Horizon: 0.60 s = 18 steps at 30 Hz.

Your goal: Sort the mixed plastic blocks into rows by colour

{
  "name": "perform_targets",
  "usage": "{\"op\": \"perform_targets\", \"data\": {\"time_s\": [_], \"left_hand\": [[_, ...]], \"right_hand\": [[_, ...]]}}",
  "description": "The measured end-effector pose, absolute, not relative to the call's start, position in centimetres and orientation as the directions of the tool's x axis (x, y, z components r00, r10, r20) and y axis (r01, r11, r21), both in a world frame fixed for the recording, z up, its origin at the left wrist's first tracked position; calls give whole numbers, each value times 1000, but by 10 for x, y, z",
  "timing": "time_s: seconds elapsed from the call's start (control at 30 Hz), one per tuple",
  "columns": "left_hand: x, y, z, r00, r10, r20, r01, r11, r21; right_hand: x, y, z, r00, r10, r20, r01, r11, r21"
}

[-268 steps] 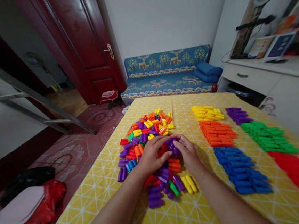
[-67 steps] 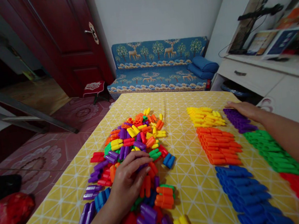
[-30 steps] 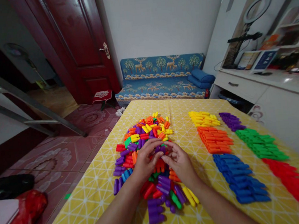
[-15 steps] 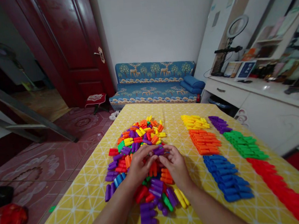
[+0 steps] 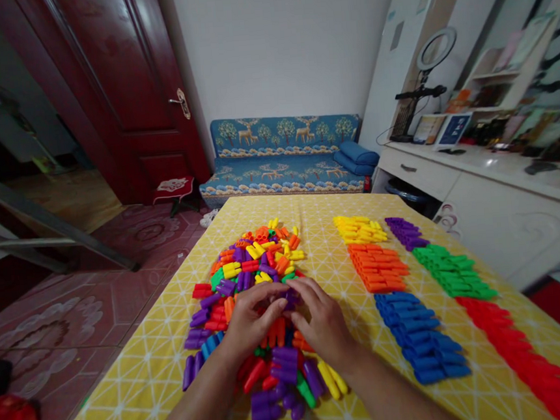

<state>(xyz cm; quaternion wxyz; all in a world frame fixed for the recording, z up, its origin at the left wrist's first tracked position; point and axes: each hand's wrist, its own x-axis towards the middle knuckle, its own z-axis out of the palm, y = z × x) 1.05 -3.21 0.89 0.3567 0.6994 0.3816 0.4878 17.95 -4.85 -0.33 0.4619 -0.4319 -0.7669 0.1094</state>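
Between the fingertips of both hands is a purple bullet-shaped toy block [image 5: 290,298], partly covered by the fingers. My left hand [image 5: 251,318] grips it from the left, with thumb and fingers closed. From the right, my right hand [image 5: 323,320] also has its fingers closed on it. Both hands are just above a mixed heap of plastic blocks in purple, red, orange, yellow, green and blue. A larger purple block [image 5: 266,417] lies at the near edge of the heap, and two yellow pieces [image 5: 333,380] lie by my right wrist.
On the right of the yellow-patterned table [image 5: 360,405], blocks lie sorted by colour: yellow [image 5: 359,229], orange [image 5: 378,267], blue [image 5: 421,336], purple [image 5: 406,232], green [image 5: 455,272] and red [image 5: 518,352]. A blue sofa [image 5: 280,164] stands beyond, a white dresser [image 5: 496,211] at right.
Both hands have moved slightly lower in view with the purple block between them. The whole scene has shifted a little left.
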Motion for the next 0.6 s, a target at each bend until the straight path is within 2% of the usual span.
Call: {"op": "perform_targets", "data": {"time_s": [0.17, 0.27, 0.33, 0.4, 0.47, 0.5, 0.6], "left_hand": [[9, -33, 8, 202, 918, 343, 142, -373, 917], [8, -33, 8, 177, 933, 315, 159, -343, 926], [8, -33, 8, 170, 937, 306, 164, -333, 928], [8, -32, 8, 164, 939, 302, 165, -328, 930], [8, -32, 8, 160, 941, 298, 163, -323, 933], [8, -31, 8, 161, 942, 295, 161, -320, 933], [7, -32, 8, 167, 942, 290, 164, -316, 934]], "right_hand": [[220, -44, 26, -292, 739, 607, 635, 625, -455], [290, -18, 59, -230, 742, 629, 755, 545, -366], [351, 8, 79, -89, 761, 642, 861, 383, -334], [413, 36, 93, 121, 781, 613, 939, 111, -327], [470, 63, 97, 393, 785, 479, 899, -219, -379], [494, 75, 95, 478, 772, 419, 867, -337, -368], [546, 104, 77, 546, 781, 301, 833, -469, -295]]}}
